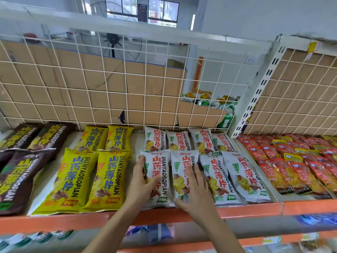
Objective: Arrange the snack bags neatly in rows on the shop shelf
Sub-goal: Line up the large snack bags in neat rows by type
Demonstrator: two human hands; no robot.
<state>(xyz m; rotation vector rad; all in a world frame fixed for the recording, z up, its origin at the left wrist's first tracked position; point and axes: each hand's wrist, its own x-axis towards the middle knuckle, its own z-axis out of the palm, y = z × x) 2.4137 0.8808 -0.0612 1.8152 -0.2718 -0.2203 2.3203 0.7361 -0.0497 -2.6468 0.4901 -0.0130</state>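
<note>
Fingers straight, the left grip [144, 179] pressed one white snack bag [164, 167] and the right grip [196, 190] the neighbouring bag [182, 159] at the shelf's [255, 209] front edge, apparently squaring the row; next they needed nudging parallel.

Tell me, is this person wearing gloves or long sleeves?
No. The left hand and right hand are bare: no gloves, rings or watch show. No sleeve shows either, right down to the picture's bottom edge.

Snack bags [184, 178] glossy crinkled plastic film; behind them white-coated wire grid [113, 84], matt brown cardboard [73, 79]; shelf edge [246, 209] smooth orange-painted metal.
</note>
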